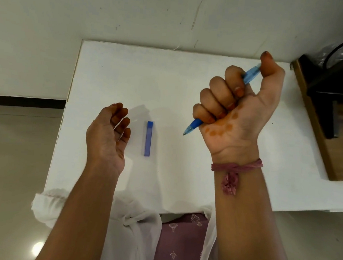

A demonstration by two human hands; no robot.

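Observation:
My right hand (236,106) is raised above the white table (183,182) and grips a blue pen (193,125) in its fist. The pen's tip points down and left, and its top end sticks out by the thumb. A slim blue rectangular case (148,138) lies flat on the table between my hands. To the left of the case, my left hand (107,137) hovers palm inward with loosely curled fingers and holds nothing.
A brown box (318,129) holding a black object stands at the table's right edge. The wall runs behind the table. Tiled floor lies to the left. A pink thread band circles my right wrist (236,167).

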